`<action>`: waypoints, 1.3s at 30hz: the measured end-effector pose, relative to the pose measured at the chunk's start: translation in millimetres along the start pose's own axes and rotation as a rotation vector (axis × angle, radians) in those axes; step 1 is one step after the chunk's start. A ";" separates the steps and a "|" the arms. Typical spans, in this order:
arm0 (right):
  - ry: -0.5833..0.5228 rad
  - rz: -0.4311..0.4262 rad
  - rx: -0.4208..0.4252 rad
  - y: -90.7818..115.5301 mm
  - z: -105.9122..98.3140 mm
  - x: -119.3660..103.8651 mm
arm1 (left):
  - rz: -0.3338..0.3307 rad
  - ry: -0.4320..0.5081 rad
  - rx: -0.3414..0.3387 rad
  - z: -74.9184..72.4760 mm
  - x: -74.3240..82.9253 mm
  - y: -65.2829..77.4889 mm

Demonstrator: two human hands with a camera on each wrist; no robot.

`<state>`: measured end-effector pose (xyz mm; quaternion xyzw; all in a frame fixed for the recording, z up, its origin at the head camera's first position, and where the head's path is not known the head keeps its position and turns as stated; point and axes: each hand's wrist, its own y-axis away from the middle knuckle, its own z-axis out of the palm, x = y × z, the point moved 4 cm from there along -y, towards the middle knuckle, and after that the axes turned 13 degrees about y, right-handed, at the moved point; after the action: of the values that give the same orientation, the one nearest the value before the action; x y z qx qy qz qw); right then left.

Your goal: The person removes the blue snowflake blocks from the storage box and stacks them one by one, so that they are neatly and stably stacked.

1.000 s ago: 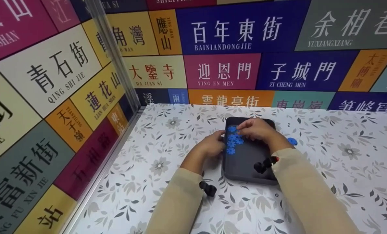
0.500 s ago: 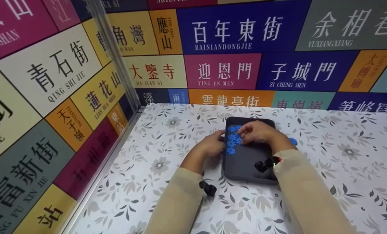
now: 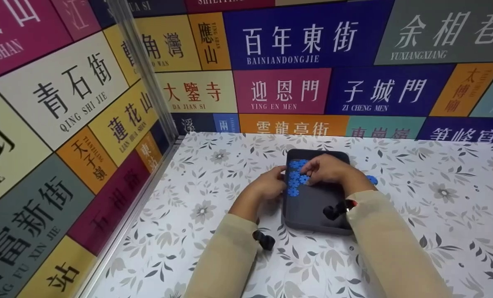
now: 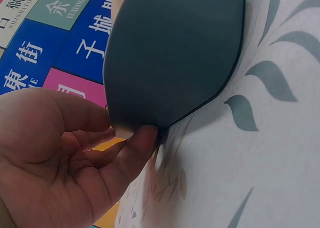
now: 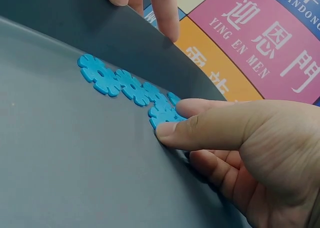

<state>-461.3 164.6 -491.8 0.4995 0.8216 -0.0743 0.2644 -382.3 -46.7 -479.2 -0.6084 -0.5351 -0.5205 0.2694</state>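
Observation:
A dark grey tray (image 3: 312, 207) (image 4: 175, 52) (image 5: 75, 163) lies on the flower-patterned table (image 3: 213, 194). Along the tray's left side lies a chain of blue snowflake pieces (image 3: 295, 182) (image 5: 120, 80). My left hand (image 3: 271, 185) (image 4: 60, 158) grips the tray's left rim, with its fingertips (image 5: 162, 10) hooked over the edge. My right hand (image 3: 328, 169) (image 5: 240, 143) rests in the tray. Its thumb presses the end piece of the chain and its other fingers are curled beneath, pinching that piece.
One loose blue piece (image 3: 372, 179) lies on the table just right of the tray, behind my right wrist. Sign-covered walls close the left (image 3: 56, 136) and back (image 3: 304, 82), with a metal post (image 3: 143, 70) in the corner.
My right hand has slid slightly toward me along the blue chain. The left hand keeps its grip on the tray rim, and the tray has not moved.

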 end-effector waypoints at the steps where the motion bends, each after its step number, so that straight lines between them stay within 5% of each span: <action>1: 0.007 0.002 0.001 0.0 -0.1 -0.1 | 0.000 -0.006 0.000 -0.1 0.1 0.1; 11: 0.051 0.017 0.019 -1.8 -1.5 -0.9 | 0.020 -0.029 0.002 -1.4 1.2 -0.1; 39: -0.179 0.061 0.152 2.6 -5.3 2.7 | 0.023 -0.015 0.003 -1.0 0.3 -0.8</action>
<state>-461.9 170.0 -488.3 0.5344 0.7712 -0.1725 0.3000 -383.4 -47.3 -478.8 -0.6180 -0.5309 -0.5121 0.2720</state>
